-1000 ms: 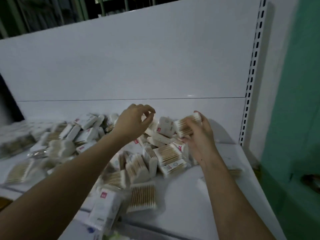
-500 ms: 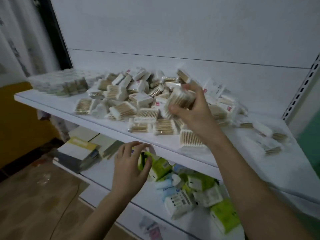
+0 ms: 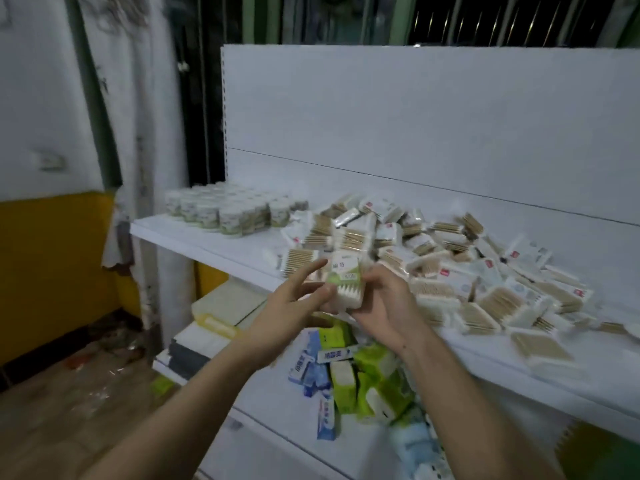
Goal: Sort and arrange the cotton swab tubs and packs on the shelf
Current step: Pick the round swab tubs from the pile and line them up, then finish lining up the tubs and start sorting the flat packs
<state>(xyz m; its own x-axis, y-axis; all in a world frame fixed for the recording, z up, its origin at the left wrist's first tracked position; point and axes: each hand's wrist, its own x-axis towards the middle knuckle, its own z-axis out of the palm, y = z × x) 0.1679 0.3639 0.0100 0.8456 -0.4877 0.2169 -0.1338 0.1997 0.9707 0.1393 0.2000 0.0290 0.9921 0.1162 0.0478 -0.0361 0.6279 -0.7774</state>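
Observation:
A loose heap of cotton swab packs (image 3: 440, 261) covers the middle and right of the white shelf (image 3: 221, 249). Rows of round cotton swab tubs (image 3: 228, 211) stand at the shelf's left end. In front of the shelf edge I hold one pack with a green and white label (image 3: 346, 278). My right hand (image 3: 381, 306) grips it from the right and below. My left hand (image 3: 291, 306) touches its left side with straight, spread fingers.
A lower shelf (image 3: 277, 403) carries green, white and blue tissue packs (image 3: 353, 372), with flat boxes (image 3: 221, 317) to their left. The white back panel (image 3: 415, 133) rises behind the heap. A yellow and white wall (image 3: 52, 237) and a littered floor (image 3: 86, 393) lie to the left.
My left hand rose from the lower shelf to meet the pack. My right hand drew the pack down and forward off the heap. The view swung left and up.

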